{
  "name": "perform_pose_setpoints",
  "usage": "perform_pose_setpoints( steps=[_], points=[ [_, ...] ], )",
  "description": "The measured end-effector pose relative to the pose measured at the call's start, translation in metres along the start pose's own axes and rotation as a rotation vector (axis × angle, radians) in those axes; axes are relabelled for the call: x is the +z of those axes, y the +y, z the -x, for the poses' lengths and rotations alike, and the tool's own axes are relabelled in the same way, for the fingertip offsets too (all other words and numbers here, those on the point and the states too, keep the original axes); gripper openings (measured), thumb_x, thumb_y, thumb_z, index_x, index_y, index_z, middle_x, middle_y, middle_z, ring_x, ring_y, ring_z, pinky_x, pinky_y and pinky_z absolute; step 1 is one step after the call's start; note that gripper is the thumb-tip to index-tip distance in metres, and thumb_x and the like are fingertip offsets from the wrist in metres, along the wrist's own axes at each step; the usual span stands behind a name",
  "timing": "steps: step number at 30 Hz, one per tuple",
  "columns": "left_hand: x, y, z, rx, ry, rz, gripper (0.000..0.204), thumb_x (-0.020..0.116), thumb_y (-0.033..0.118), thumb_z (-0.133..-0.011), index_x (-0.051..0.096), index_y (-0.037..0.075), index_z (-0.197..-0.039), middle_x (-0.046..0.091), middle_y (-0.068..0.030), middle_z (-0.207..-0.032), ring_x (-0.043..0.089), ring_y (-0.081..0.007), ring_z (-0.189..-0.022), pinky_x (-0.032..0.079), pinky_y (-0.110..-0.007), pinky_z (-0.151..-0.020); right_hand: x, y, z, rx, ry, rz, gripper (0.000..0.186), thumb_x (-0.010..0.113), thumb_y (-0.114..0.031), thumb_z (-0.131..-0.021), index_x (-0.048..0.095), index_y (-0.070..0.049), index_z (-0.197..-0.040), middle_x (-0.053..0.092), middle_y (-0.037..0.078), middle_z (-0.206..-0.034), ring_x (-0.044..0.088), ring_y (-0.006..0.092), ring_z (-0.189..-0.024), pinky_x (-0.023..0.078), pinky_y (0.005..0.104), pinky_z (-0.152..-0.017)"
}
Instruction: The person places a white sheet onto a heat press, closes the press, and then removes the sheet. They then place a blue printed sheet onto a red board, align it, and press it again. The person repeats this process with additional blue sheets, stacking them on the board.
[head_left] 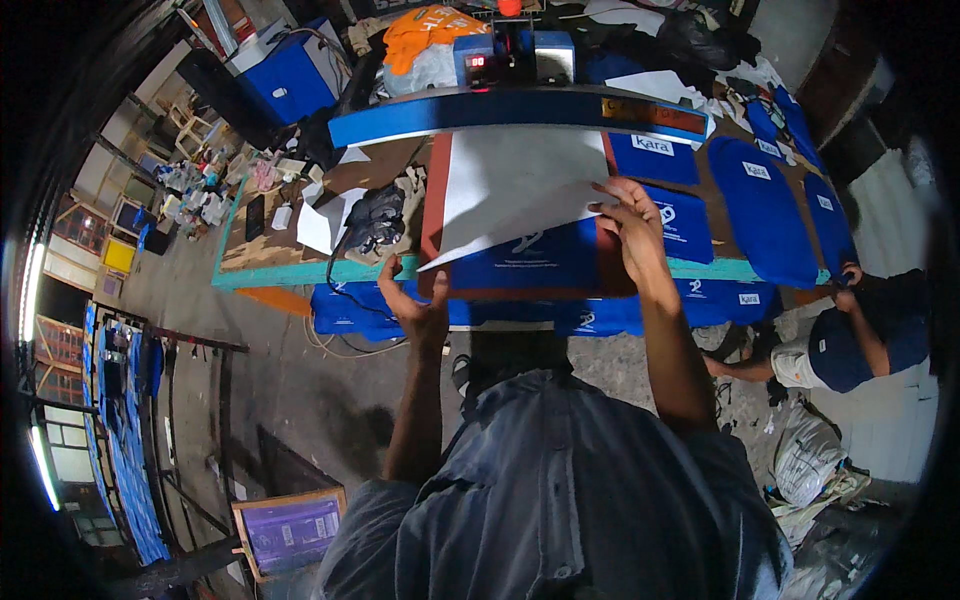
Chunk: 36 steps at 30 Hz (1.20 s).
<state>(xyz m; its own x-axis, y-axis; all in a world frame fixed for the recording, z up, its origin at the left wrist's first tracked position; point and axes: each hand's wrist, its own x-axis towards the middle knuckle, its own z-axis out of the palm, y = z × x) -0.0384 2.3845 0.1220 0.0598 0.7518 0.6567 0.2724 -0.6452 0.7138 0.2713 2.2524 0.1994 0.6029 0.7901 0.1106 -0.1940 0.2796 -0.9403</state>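
At twelve o'clock, a thin white sheet [500, 180] is curving up off a printed blue cloth [530, 262], partly covering it. The right hand [640, 230] is pinching the sheet's edge; the left hand [415, 310] is spreading wide, holding nothing, at seven. A blue press [520, 115] is overhanging the far end, blue pieces [755, 210] lying at three, a black bundle [378, 220] at nine.

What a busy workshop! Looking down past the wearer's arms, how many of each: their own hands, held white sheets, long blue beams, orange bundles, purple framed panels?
Own hands: 2, left hand and right hand
Held white sheet: 1
Long blue beam: 1
Orange bundle: 1
Purple framed panel: 1
Total: 6
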Motion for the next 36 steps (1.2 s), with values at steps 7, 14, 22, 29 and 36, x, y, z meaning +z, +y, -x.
perform_pose_setpoints(
  steps=[7,14,22,29,36],
  points=[
    [-0.003,0.003,-0.002,0.046,-0.232,-0.008,0.048,0.081,0.006,-0.07,0.071,0.012,-0.116,0.06,-0.018,-0.131,0.059,-0.0374,-0.12,0.042,-0.048,-0.105,-0.038,0.032,0.045,-0.027,-0.013,0.285,0.035,0.053,0.012,-0.09,0.058,0.001,-0.123,0.069,0.01,-0.116,0.067,0.017,-0.097,0.055,0.0287,-0.08],
    [-0.021,0.006,0.04,0.086,-0.354,-0.402,0.029,0.082,0.008,-0.073,0.075,0.017,-0.1,0.06,-0.0073,-0.134,0.055,-0.0301,-0.127,0.04,-0.046,-0.103,-0.077,0.061,0.103,-0.055,0.115,0.705,0.034,0.064,0.005,-0.088,0.067,-0.003,-0.121,0.069,0.01,-0.113,0.066,0.0177,-0.105,0.054,0.0295,-0.086],
    [-0.013,0.006,0.044,0.065,-0.313,-0.362,0.021,0.081,0.01,-0.079,0.076,0.018,-0.099,0.06,-0.0083,-0.134,0.056,-0.0306,-0.125,0.043,-0.044,-0.101,0.005,0.036,0.099,-0.712,-0.16,1.051,0.053,0.08,-0.028,-0.079,0.065,-0.007,-0.125,0.062,0.015,-0.125,0.056,0.0349,-0.122,0.04,0.0479,-0.106],
    [0.01,0.025,0.031,0.083,-0.129,-0.156,0.039,0.075,0.007,-0.085,0.066,0.004,-0.123,0.06,-0.0197,-0.129,0.059,-0.037,-0.119,0.048,-0.044,-0.1,0.09,0.08,0.049,-0.612,-0.439,1.126,0.032,0.076,-0.023,-0.079,0.068,-0.011,-0.108,0.067,0.012,-0.107,0.065,0.0341,-0.098,0.05,0.0473,-0.088],
    [0.02,0.015,0.051,0.049,-0.281,-0.409,0.048,0.064,0.022,-0.096,0.056,0.0,-0.138,0.055,-0.0192,-0.147,0.046,-0.0392,-0.14,0.029,-0.056,-0.117,0.081,0.09,0.037,-0.421,-0.312,0.94,0.018,0.071,-0.022,-0.086,0.068,-0.005,-0.088,0.07,0.014,-0.081,0.07,0.0346,-0.075,0.055,0.0426,-0.07]
  ],
)
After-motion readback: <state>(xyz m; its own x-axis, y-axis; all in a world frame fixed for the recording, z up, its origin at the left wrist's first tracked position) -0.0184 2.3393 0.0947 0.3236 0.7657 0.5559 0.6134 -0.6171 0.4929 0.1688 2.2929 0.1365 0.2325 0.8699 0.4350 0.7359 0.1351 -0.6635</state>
